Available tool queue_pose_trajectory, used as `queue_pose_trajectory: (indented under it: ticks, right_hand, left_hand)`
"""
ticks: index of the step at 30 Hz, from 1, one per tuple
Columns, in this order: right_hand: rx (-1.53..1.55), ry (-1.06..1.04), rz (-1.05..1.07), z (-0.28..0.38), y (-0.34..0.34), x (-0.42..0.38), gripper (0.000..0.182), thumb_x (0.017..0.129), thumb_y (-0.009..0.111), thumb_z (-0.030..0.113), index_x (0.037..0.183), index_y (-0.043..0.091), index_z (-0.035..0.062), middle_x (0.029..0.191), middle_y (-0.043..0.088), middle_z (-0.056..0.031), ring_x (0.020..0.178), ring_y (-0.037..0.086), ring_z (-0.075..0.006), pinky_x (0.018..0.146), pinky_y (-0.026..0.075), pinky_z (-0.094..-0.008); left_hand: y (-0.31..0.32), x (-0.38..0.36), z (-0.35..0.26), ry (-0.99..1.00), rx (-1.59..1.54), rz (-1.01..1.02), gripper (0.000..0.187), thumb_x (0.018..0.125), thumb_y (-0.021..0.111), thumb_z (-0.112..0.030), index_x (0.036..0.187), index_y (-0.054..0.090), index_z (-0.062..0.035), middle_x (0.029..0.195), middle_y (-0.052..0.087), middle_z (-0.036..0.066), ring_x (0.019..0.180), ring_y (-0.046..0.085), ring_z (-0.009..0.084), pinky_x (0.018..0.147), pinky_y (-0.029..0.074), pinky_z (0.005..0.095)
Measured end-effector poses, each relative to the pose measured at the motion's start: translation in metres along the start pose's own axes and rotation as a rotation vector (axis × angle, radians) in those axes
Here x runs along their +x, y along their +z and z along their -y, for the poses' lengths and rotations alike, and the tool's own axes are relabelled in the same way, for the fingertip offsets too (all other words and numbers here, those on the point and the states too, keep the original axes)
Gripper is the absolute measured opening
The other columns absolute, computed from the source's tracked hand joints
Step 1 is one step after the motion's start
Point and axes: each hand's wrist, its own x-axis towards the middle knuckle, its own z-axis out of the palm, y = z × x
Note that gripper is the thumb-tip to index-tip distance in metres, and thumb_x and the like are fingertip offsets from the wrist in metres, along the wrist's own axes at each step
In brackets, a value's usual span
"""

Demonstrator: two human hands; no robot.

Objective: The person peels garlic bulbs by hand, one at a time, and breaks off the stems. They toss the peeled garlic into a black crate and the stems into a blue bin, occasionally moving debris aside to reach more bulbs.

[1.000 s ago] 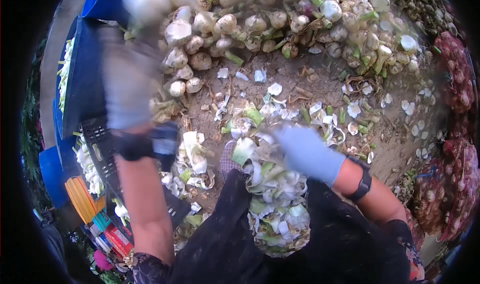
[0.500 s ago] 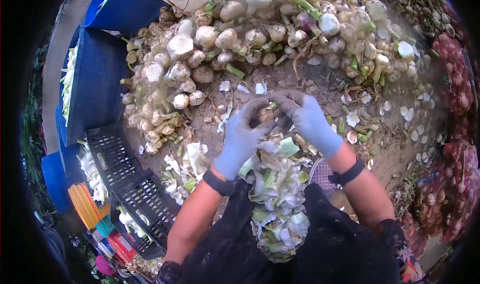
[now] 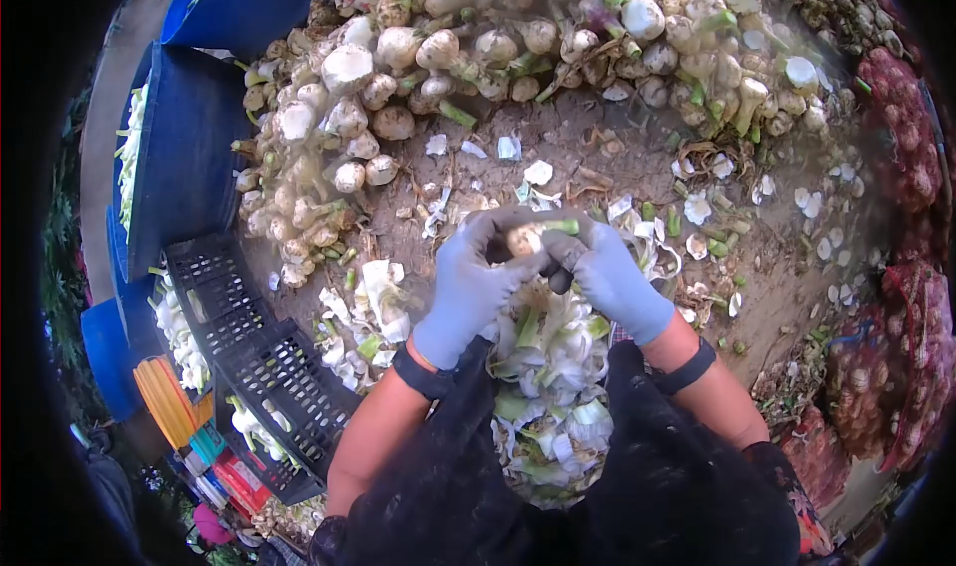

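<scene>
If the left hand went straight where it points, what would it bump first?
Probably the right hand, gloved in pale blue and dark grey. The left hand, gloved alike, seems to hold the round, off-white bulb and points across that way; depth is unclear.

- The brown earth floor [image 3: 762,282] looks uneven
- A pale strip of ground [image 3: 108,128] runs along the left
- Dark green foliage [image 3: 62,237] stands beyond it
- Daylight lights everything
</scene>
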Motion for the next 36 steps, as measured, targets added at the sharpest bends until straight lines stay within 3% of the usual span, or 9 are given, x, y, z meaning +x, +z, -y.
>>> queue_pose_trajectory:
  ticks: [8, 12, 17, 23, 29, 31, 33, 35, 36]
  right_hand:
    - [-0.061, -0.031, -0.076, -0.007, -0.015, 0.002, 0.017, 0.088, 0.060, 0.013, 0.095, 0.062, -0.0019, 0.077, 0.063, -0.0025, 0.067, 0.052, -0.0065, 0.059, 0.044, -0.0251]
    - [-0.176, 0.079, -0.088, -0.005, -0.015, 0.005, 0.017, 0.084, 0.061, 0.011, 0.097, 0.062, -0.0001, 0.075, 0.064, -0.0063, 0.067, 0.058, -0.0136, 0.060, 0.046, -0.0294]
    - [-1.256, -0.511, -0.194, 0.005, -0.006, 0.000, 0.019, 0.078, 0.059, 0.007, 0.097, 0.061, 0.0020, 0.078, 0.063, -0.0176, 0.077, 0.061, -0.0379, 0.070, 0.048, -0.0422]
    - [-0.107, -0.116, -0.031, 0.012, -0.002, -0.001, 0.026, 0.081, 0.063, 0.011, 0.103, 0.061, -0.0012, 0.089, 0.067, -0.0168, 0.080, 0.064, -0.0255, 0.072, 0.048, -0.0347]
    - [-0.373, 0.096, -0.004, 0.014, 0.000, -0.001, 0.024, 0.084, 0.061, 0.009, 0.105, 0.063, -0.0010, 0.094, 0.067, -0.0165, 0.082, 0.063, -0.0182, 0.073, 0.047, -0.0327]
    - [-0.362, 0.002, 0.004, 0.001, 0.002, -0.005, 0.022, 0.083, 0.060, 0.008, 0.104, 0.063, 0.0000, 0.093, 0.067, -0.0169, 0.082, 0.063, -0.0195, 0.073, 0.048, -0.0328]
    - [-0.347, -0.090, 0.009, -0.011, 0.000, -0.003, 0.021, 0.083, 0.058, 0.007, 0.102, 0.064, 0.0011, 0.092, 0.066, -0.0174, 0.082, 0.063, -0.0207, 0.073, 0.048, -0.0329]
    - [-0.412, -0.108, 0.033, -0.017, -0.003, 0.000, 0.021, 0.082, 0.059, 0.008, 0.102, 0.063, 0.0022, 0.094, 0.065, -0.0198, 0.086, 0.064, -0.0280, 0.074, 0.049, -0.0349]
    - [-0.404, -0.105, 0.031, -0.017, -0.003, -0.002, 0.021, 0.082, 0.059, 0.008, 0.102, 0.063, 0.0022, 0.094, 0.065, -0.0198, 0.086, 0.064, -0.0280, 0.074, 0.049, -0.0349]
  left_hand:
    - [0.003, 0.008, 0.000, 0.493, 0.652, 0.000, 0.048, 0.068, 0.076, -0.002, 0.111, 0.054, 0.0025, 0.102, 0.059, 0.006, 0.090, 0.058, 0.0110, 0.078, 0.049, 0.0248]
    - [0.001, 0.009, 0.005, 0.015, -0.004, -0.031, 0.035, 0.070, 0.073, -0.009, 0.101, 0.059, 0.0005, 0.090, 0.062, 0.005, 0.076, 0.061, 0.0126, 0.068, 0.051, 0.0255]
    - [-0.019, 0.015, 0.023, -0.320, -0.767, 0.388, 0.030, 0.090, 0.059, -0.026, 0.106, 0.056, 0.0005, 0.081, 0.063, 0.005, 0.055, 0.055, 0.0082, 0.046, 0.044, 0.0201]
    - [0.005, 0.006, 0.009, -0.180, -0.345, 0.066, 0.043, 0.093, 0.054, -0.032, 0.121, 0.052, 0.0011, 0.079, 0.062, 0.001, 0.057, 0.053, 0.0065, 0.047, 0.042, 0.0206]
    - [-0.017, 0.013, 0.016, -0.283, 0.054, 0.112, 0.041, 0.088, 0.058, -0.020, 0.126, 0.051, -0.0049, 0.096, 0.062, 0.007, 0.073, 0.059, 0.0106, 0.062, 0.049, 0.0237]
    - [-0.024, 0.022, 0.043, 0.226, 0.238, -0.116, 0.042, 0.085, 0.065, -0.023, 0.122, 0.054, -0.0055, 0.094, 0.062, 0.009, 0.070, 0.059, 0.0125, 0.061, 0.049, 0.0255]
    - [-0.011, 0.011, 0.004, 0.209, 0.239, -0.155, 0.040, 0.082, 0.068, -0.022, 0.117, 0.057, -0.0042, 0.092, 0.062, 0.010, 0.073, 0.061, 0.0126, 0.061, 0.048, 0.0251]
    - [-0.017, 0.010, -0.004, 0.506, 0.773, 0.137, 0.033, 0.085, 0.064, -0.013, 0.116, 0.057, -0.0005, 0.108, 0.054, 0.007, 0.082, 0.059, 0.0112, 0.071, 0.050, 0.0235]
    - [-0.019, 0.011, -0.004, 0.012, 0.426, 0.238, 0.026, 0.085, 0.064, -0.012, 0.108, 0.059, 0.0000, 0.105, 0.057, 0.008, 0.079, 0.060, 0.0124, 0.067, 0.050, 0.0222]
